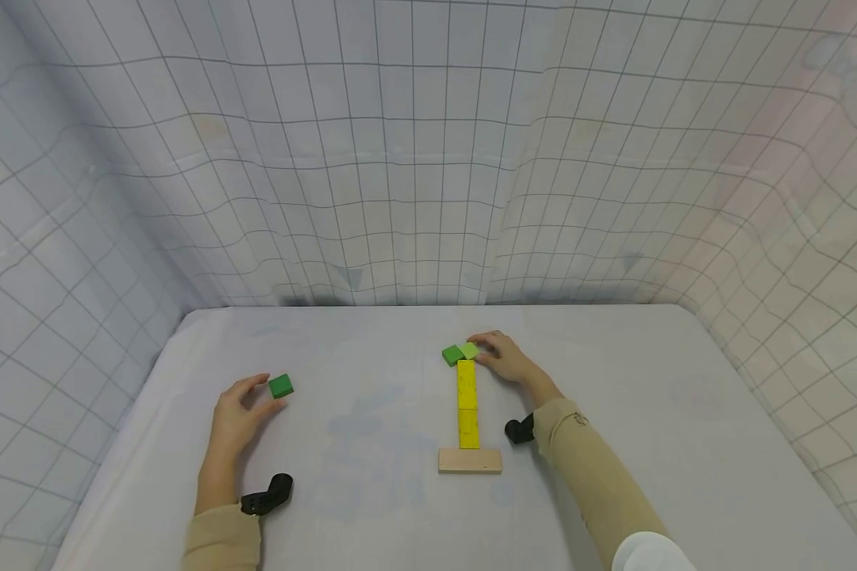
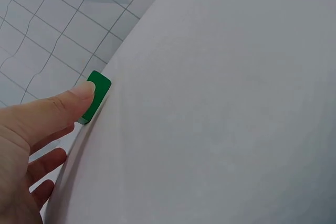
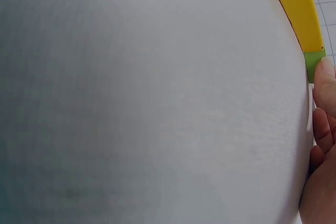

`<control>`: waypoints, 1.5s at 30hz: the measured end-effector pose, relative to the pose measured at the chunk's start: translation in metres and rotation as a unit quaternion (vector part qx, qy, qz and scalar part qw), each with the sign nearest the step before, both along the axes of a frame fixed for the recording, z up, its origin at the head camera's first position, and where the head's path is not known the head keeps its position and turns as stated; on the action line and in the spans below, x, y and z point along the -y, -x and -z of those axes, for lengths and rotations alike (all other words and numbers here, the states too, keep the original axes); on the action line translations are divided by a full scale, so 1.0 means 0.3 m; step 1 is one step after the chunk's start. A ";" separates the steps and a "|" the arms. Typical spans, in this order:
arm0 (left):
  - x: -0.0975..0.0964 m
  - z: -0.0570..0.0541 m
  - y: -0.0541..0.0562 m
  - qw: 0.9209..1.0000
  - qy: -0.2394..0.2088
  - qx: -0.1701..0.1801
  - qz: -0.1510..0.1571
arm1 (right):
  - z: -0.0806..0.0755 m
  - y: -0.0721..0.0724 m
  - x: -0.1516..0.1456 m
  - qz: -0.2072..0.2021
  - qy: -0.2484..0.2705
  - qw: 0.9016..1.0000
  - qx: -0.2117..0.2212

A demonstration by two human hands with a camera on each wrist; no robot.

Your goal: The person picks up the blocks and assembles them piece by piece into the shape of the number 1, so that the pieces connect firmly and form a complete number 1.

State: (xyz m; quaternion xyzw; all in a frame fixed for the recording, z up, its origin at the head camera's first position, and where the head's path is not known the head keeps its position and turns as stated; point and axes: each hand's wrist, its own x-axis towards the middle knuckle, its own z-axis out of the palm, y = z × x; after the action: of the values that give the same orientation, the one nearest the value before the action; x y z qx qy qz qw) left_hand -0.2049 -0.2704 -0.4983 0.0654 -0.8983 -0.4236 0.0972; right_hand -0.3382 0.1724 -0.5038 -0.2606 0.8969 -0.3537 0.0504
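At the left of the table in the head view, my left hand (image 1: 236, 416) pinches a dark green block (image 1: 281, 386) between thumb and fingers. The left wrist view shows the thumb over one face of that green block (image 2: 98, 90). Farther right, my right hand (image 1: 505, 358) pinches a light green block (image 1: 469, 350) at the far end of two yellow blocks (image 1: 467, 385) laid end to end. Another dark green block (image 1: 452, 355) lies tilted against its left side. In the right wrist view, the thumb rests on the light green block (image 3: 314, 66), beside the yellow one.
A plain wooden block (image 1: 470, 461) lies crosswise at the near end of the yellow blocks. White cloth covers the table (image 1: 371, 507). Grid-patterned curtains (image 1: 414, 159) hang behind it and along both sides.
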 end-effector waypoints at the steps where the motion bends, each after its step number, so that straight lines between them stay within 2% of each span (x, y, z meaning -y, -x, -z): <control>1: 0.001 0.004 0.002 1.000 0.001 0.000 0.000 | 0.000 0.000 0.000 -0.001 0.001 1.000 -0.002; 16: -0.001 0.021 0.010 1.000 0.018 -0.022 -0.010 | 0.011 0.013 0.003 0.003 0.001 1.000 0.006; 25: -0.010 0.019 0.011 0.999 0.012 -0.024 -0.021 | 0.009 0.010 0.001 0.004 0.001 1.000 0.001; 30: -0.021 0.016 0.016 0.999 -0.011 -0.027 -0.029 | 0.013 0.014 0.001 0.005 0.002 1.000 0.002; 36: -0.064 0.011 0.041 0.998 -0.036 -0.039 -0.033 | 0.017 0.019 -0.001 0.002 0.004 1.000 0.000; 45: -0.190 0.001 0.103 0.998 -0.040 -0.055 0.014 | 0.014 0.017 0.000 0.006 0.002 1.000 0.006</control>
State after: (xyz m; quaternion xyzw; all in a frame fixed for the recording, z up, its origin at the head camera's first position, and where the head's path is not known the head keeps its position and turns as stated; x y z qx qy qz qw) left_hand -0.2357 -0.2132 -0.4987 0.0338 -0.8747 -0.4634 0.1379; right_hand -0.3433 0.1725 -0.5080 -0.2532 0.8976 -0.3570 0.0535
